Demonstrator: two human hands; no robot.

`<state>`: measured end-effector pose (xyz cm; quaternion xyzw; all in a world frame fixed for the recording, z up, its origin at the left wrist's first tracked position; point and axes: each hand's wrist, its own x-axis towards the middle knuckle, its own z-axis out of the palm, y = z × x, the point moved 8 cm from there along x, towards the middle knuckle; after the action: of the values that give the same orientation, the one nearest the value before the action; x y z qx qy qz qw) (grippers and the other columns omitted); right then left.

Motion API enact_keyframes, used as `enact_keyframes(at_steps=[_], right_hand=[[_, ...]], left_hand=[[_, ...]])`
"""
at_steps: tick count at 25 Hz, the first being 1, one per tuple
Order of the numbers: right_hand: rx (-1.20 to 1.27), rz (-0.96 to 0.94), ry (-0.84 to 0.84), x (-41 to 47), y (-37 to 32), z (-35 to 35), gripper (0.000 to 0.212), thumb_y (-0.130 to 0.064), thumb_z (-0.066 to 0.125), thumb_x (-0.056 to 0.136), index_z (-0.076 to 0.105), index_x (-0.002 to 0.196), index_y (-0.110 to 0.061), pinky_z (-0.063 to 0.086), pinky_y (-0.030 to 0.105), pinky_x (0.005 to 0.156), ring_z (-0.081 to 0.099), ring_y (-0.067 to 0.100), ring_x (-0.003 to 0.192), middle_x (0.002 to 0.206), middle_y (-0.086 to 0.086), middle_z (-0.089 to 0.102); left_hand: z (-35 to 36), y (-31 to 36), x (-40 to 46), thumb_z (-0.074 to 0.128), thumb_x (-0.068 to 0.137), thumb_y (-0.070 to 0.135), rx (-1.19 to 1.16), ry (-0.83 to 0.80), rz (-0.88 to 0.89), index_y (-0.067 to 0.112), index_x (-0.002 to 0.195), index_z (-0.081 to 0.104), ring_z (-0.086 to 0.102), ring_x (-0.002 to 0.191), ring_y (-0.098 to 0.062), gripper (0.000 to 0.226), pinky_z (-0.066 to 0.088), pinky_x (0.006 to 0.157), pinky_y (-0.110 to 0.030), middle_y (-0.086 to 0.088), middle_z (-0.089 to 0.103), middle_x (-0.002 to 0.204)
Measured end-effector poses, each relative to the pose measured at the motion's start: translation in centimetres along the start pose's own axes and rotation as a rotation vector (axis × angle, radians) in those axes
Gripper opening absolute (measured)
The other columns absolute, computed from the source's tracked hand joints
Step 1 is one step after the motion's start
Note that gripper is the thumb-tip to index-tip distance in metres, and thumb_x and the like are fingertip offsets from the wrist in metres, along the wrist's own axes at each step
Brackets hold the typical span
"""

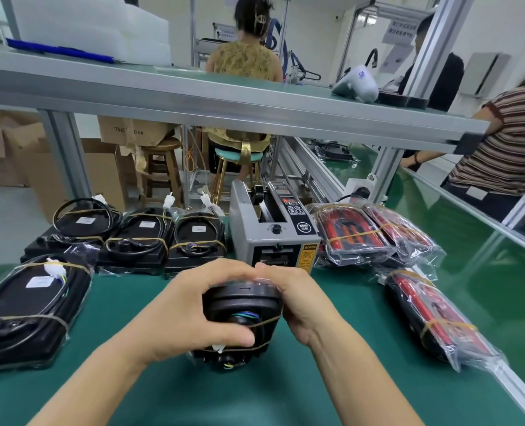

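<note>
You have two hands on one thing. Your left hand (187, 305) and your right hand (298, 296) both grip a single black unit (242, 305), which sits between them. The left hand wraps it from its left side, fingers curled over the top and thumb laid across the near face. The right hand clamps the right side, its fingers curled over the far top edge, and the fingertips of the two hands almost meet there. Two tan rubber bands (264, 321) circle the unit, and one white connector (218, 348) pokes out just below your left thumb. The unit's lower end is down at the green desk (332, 379); I cannot tell whether it touches.

To the left of your left hand and beyond it lie four bundled black units (138, 238), each with its cable strapped on top. Three stand in a row past the hand, and the fourth lies nearer, well off to its left.

Straight beyond both hands, close to your fingertips, stands one grey tape dispenser (273, 238).

To the right of your right hand lie three red bagged units (353, 235). Two are side by side beyond the hand, just beside the dispenser, and the third lies alone, farther to the right.
</note>
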<state>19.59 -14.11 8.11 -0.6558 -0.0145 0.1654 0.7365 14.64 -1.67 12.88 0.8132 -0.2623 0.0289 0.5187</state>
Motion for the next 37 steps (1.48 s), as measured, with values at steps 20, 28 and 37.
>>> enact_keyframes(at_steps=[20, 28, 37], right_hand=[[-0.047, 0.026, 0.669, 3.4, 1.8, -6.9, 0.013, -0.019, 0.074, 0.081, 0.067, 0.070, -0.020, 0.042, 0.029, 0.064, 0.043, 0.013, 0.056, 0.062, -0.002, 0.054], [0.331, 0.183, 0.398, 1.1, 1.5, -4.0, 0.024, -0.012, 0.061, 0.089, 0.049, 0.069, -0.019, 0.026, 0.017, 0.042, 0.033, 0.005, 0.039, 0.048, -0.007, 0.040], [0.041, -0.108, 0.051, -5.9, -0.2, 1.7, 0.008, -0.019, 0.072, 0.077, 0.077, 0.072, -0.016, 0.032, 0.017, 0.090, 0.049, -0.017, 0.113, 0.129, -0.021, 0.057]], left_hand=[[-0.4, 0.9, -2.9, 0.077, 0.060, 0.023, 0.444, 0.462, 0.143, 0.023, 0.111, 0.064, 0.057, 0.093, 0.000, 0.053, 0.042, 0.081, -0.007, 0.018, 0.053, 0.113], [-0.7, 0.2, -3.8, 0.085, 0.054, 0.028, 0.342, 0.500, 0.062, 0.034, 0.111, 0.053, 0.056, 0.096, 0.003, 0.066, 0.039, 0.081, -0.005, 0.020, 0.056, 0.108], [-0.3, 0.4, -4.3, 0.080, 0.054, 0.035, 0.311, 0.599, 0.034, 0.033, 0.102, 0.049, 0.054, 0.095, 0.005, 0.057, 0.038, 0.077, -0.005, 0.019, 0.053, 0.104]])
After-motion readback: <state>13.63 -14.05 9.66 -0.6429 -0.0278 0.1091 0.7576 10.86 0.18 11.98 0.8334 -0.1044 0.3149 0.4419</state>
